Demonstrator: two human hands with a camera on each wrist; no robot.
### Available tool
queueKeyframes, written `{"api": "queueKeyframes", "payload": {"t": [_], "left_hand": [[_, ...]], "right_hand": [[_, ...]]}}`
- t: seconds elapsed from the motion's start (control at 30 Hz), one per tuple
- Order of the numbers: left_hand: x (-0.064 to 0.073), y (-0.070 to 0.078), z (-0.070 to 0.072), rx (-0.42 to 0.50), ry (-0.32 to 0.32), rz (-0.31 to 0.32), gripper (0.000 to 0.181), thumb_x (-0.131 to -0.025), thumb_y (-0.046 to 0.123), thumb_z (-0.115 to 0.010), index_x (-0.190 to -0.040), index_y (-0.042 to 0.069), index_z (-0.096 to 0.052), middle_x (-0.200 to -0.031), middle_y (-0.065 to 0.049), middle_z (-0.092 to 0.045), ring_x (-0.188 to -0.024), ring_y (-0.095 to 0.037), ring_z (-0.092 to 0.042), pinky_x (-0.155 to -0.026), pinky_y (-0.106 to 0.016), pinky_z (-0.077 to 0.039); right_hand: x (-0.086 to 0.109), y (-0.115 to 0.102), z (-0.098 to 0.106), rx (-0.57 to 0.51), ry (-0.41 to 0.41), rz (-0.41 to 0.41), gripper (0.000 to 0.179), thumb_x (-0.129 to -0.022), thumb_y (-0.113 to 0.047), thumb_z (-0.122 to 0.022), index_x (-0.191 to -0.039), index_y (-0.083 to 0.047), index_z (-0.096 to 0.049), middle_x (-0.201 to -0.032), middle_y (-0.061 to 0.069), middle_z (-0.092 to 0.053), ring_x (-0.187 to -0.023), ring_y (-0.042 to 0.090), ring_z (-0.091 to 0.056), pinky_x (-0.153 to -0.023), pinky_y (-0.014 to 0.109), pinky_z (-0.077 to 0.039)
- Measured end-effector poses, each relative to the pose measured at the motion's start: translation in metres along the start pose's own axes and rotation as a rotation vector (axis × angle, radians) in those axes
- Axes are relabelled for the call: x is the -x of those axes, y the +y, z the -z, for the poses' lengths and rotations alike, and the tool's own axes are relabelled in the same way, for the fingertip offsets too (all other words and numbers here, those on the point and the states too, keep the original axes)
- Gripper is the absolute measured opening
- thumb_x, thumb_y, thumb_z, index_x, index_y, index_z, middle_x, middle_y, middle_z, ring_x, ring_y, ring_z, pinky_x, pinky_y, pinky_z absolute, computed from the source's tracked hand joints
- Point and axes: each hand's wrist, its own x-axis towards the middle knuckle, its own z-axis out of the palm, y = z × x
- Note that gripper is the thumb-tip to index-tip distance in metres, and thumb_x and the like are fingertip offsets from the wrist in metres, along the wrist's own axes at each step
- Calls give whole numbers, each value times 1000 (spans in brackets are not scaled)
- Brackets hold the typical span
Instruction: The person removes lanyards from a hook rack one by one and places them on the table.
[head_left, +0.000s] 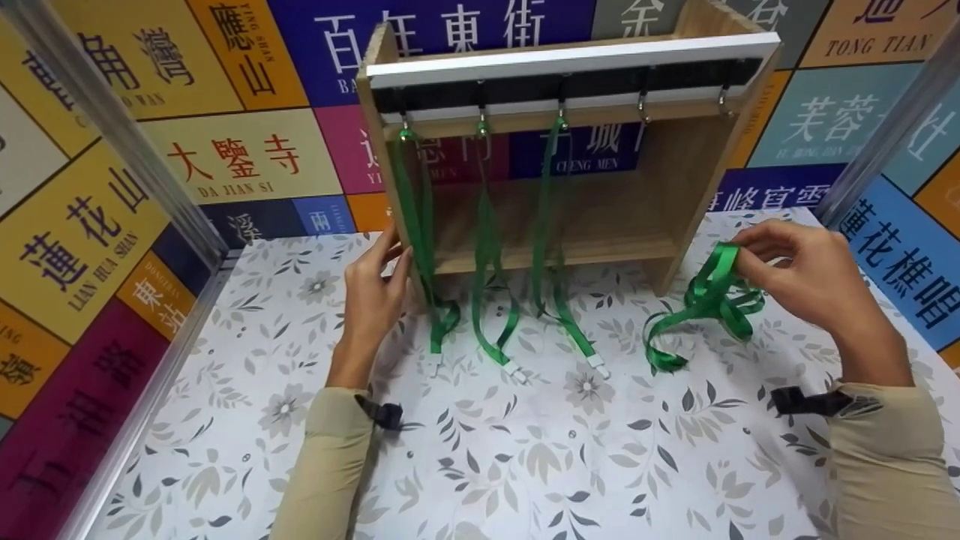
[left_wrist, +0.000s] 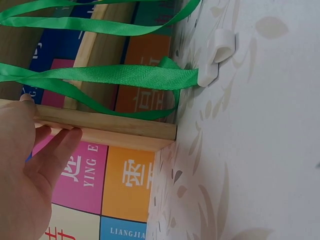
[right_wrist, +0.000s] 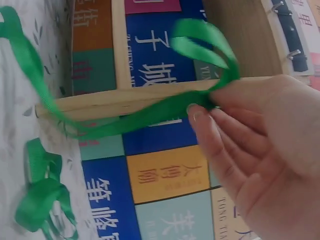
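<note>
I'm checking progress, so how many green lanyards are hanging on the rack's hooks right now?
3: one on the leftmost hook, one on the second hook, one on the third hook. Another green lanyard is off the rack, pinched by the right hand.

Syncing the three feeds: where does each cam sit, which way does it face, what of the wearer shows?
Head: worn on the head, looks forward and down at the wooden rack on the table; both forearms, left hand and right hand show.
Left wrist: looks along the left hand at the rack's side board; fingers show.
Right wrist: looks past the right hand at the loose green lanyard it pinches; fingers show.
Shared: the rack and green lanyards appear in all three.
</note>
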Motion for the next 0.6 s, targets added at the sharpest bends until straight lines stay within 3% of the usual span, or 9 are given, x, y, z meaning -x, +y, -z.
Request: {"api": "queueKeyframes", "payload": {"t": [0.1, 0.27, 0.33, 0.6], "left_hand": [[0, 0, 0, 0, 1, 0, 60, -110, 25, -65, -164, 40, -44, -155, 9, -64, -130, -11, -71, -105, -33, -62], [-2, 1, 0, 7, 17, -33, 56, -109, 24, -65, -163, 24, -50, -152, 0, -67, -130, -18, -72, -106, -36, -62], [-2, 1, 0, 9, 20, -40, 54, -110, 24, -65, -162, 20, -52, -151, -2, -68, -129, -20, -73, -104, -38, -63], [1, 0, 0, -1, 8, 2, 53, -110, 28, -65, -161, 26, -53, -152, 0, -68, -125, -23, -75, -91, -40, -68]], "right_hand": [[1, -4, 1, 61, -144, 24, 19, -105, -19, -70, -118, -9, -79, -105, 11, -79, -82, 1, -65, -70, 10, -52], [0, -7, -16, -4, -378, 16, 17, -102, -13, -72, -117, -6, -77, -100, 10, -78, -82, 16, -72, -70, 23, -63], [-1, -2, -26, -53, -423, 2, 18, -102, -12, -72, -118, -5, -77, -98, 10, -78, -81, 17, -74, -71, 26, -65], [-8, 27, -56, -157, -488, -129, 25, -103, -16, -74, -124, -2, -73, -84, 8, -76, -72, 18, -75, -69, 27, -66]]}}
